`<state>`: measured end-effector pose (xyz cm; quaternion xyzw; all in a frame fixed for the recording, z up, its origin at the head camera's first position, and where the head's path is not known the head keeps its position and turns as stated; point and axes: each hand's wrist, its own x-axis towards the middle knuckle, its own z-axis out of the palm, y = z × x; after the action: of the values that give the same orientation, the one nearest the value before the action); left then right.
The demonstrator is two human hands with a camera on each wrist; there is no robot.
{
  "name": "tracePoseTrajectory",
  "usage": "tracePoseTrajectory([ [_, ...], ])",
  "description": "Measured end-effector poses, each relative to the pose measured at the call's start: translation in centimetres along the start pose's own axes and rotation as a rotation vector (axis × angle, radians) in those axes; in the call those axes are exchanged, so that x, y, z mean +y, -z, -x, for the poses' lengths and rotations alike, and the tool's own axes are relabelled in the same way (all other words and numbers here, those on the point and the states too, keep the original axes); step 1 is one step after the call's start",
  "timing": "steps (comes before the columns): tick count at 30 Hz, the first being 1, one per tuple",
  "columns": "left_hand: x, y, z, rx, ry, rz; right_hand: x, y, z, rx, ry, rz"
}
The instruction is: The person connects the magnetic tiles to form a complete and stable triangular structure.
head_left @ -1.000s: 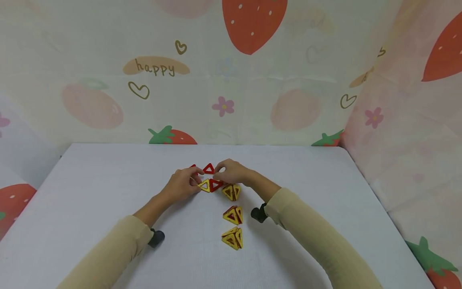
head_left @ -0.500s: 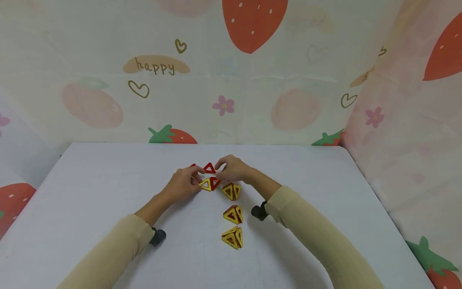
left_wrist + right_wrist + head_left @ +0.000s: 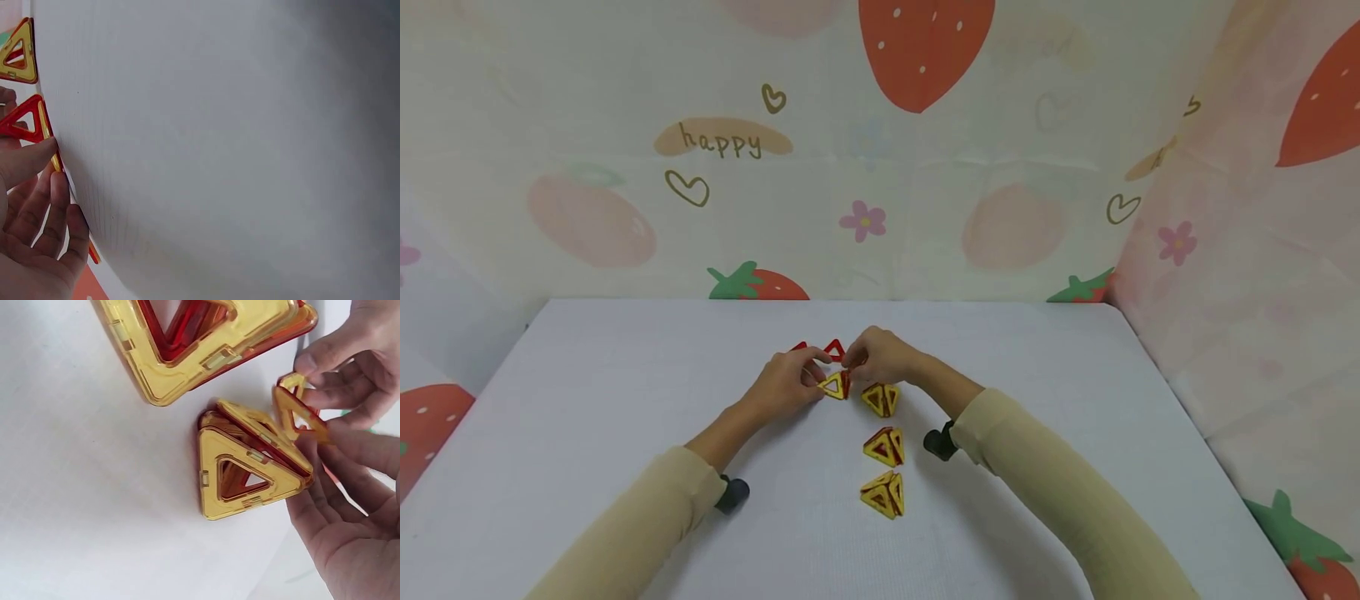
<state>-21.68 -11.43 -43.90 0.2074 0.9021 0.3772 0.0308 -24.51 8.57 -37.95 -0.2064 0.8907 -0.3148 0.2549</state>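
Observation:
My left hand [image 3: 784, 385] pinches a yellow triangular magnetic tile [image 3: 285, 420] between thumb and fingers. A red triangular magnetic tile [image 3: 39, 128] stands folded against the yellow one, edge to edge. My right hand [image 3: 883, 357] holds this red tile by its thumb and fingers. In the right wrist view both hands meet around the pair, just beside a finished-looking yellow and red pyramid [image 3: 211, 503] of tiles. Behind the fingers in the head view lies a flat red triangle tile [image 3: 827, 354], and another red tile [image 3: 800, 345] is partly hidden by my left hand.
Three small tile pyramids form a column toward me: the far one [image 3: 891, 400], the middle one [image 3: 880, 454] and the near one [image 3: 880, 500]. They stand on a white-covered table [image 3: 625, 375]. A strawberry-printed cloth [image 3: 925, 167] hangs behind.
The red tile has folded up from lying side by side with the yellow one to a steep angle against it. My left hand has shifted slightly right with the yellow tile.

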Motion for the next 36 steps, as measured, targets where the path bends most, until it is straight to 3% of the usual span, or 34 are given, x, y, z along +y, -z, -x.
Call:
tracePoseTrajectory([
  [15, 0.2, -0.3, -0.1, -0.002, -0.014, 0.000, 0.6, -0.1, -0.2, -0.003, 0.024, 0.060],
  [36, 0.3, -0.3, -0.3, -0.001, -0.027, 0.005, 1.9, -0.1, -0.6, 0.009, 0.067, 0.055],
])
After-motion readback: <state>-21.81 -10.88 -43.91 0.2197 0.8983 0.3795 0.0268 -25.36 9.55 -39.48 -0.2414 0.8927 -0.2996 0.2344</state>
